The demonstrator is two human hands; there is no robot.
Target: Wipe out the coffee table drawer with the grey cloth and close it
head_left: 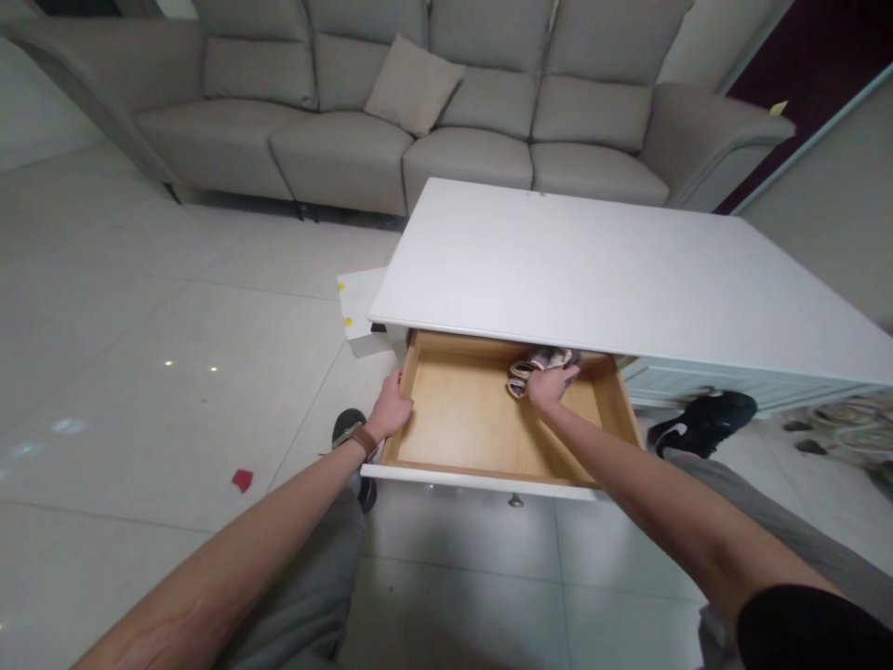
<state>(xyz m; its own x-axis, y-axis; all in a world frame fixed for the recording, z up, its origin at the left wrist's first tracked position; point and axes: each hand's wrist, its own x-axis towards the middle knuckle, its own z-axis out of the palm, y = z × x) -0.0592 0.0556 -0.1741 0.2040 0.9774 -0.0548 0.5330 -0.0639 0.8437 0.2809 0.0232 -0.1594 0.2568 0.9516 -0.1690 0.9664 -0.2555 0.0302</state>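
A pulled-out wooden drawer [460, 409] with a white front and a round metal knob [515, 501] juts from the white table [593, 270]. My left hand [391, 409], a brown-strapped watch at its wrist, is closed over the drawer's left side wall. Inside, toward the back right, lies a bundle of rolled patterned cloth [517, 380] in brown and pale tones. My right hand [551, 383] reaches over the right part of the drawer and grips this bundle. The hand covers part of the cloth, and the table top hides the drawer's back.
Beyond the table stands a long grey sofa [335, 154] with a beige cushion [413, 86]. A white box [359, 302] is on the floor left of the table. A red scrap [242, 480] lies on the tiles. My black shoe [704, 423] is right of the drawer.
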